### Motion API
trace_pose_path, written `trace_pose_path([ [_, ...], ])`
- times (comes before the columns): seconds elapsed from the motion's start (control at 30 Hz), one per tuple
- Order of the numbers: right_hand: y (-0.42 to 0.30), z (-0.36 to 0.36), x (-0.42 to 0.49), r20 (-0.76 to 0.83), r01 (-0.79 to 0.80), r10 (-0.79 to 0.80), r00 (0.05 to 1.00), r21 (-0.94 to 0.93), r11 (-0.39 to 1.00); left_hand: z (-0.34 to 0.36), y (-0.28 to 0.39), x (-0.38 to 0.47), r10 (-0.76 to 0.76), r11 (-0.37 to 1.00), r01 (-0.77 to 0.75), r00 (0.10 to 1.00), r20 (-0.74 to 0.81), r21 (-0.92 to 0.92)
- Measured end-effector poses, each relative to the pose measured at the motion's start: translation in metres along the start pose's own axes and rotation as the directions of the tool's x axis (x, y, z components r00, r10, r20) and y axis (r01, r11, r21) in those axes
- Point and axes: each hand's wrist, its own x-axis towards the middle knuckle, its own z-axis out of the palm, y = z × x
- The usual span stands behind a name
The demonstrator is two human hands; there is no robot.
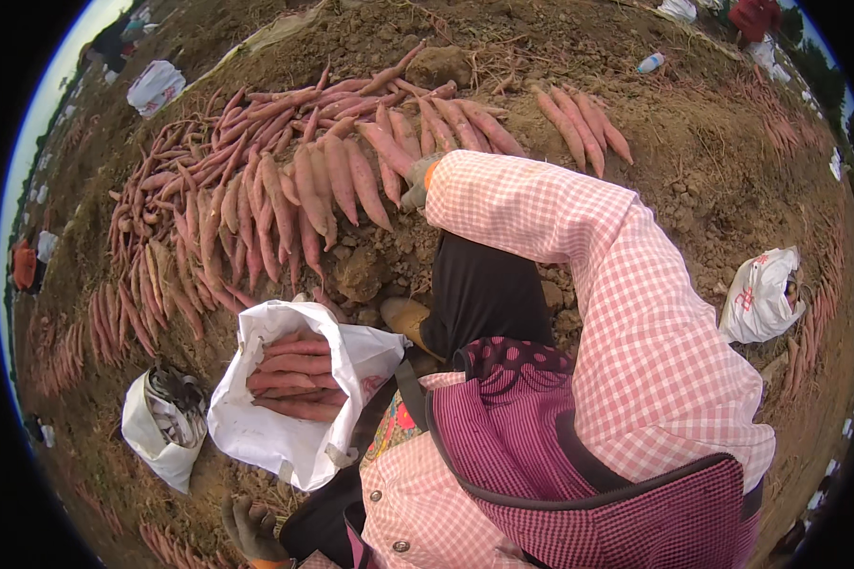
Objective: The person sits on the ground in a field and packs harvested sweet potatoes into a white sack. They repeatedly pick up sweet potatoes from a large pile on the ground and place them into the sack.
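My right hand (418, 186), in a grey work glove with an orange cuff, grips the near end of a thick pink sweet potato (386, 148). It is over the edge of a long row of sweet potatoes (341, 174) laid on the soil. At the bottom of the view my gloved left hand (252, 530) holds nothing, its fingers apart and slightly bent. Between my hands stands an open white woven sack (238, 419). Several sweet potatoes (295, 370) lie side by side inside it.
A smaller white sack (178, 462) with crumpled dark and white material stands beside the open one. Clods (361, 274) lie by my boot (404, 323). Four-sided white bag (754, 299) stands right; a plastic bottle (651, 62) lies far off. Another person (754, 18) is at upper right.
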Motion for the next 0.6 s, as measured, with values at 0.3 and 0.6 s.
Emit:
trace_pose_path([
  [0.3,0.193,0.028,-0.057,-0.068,-0.571,0.609,0.790,0.279,0.772,-0.002,-0.017,0.048,-0.305,0.876,0.352,0.934,-0.186,0.329],
  [0.6,0.348,0.091,-0.052,-0.101,-0.646,0.862,0.496,0.621,0.444,-0.058,-0.056,0.079,-0.637,0.593,0.641,0.743,-0.202,0.488],
])
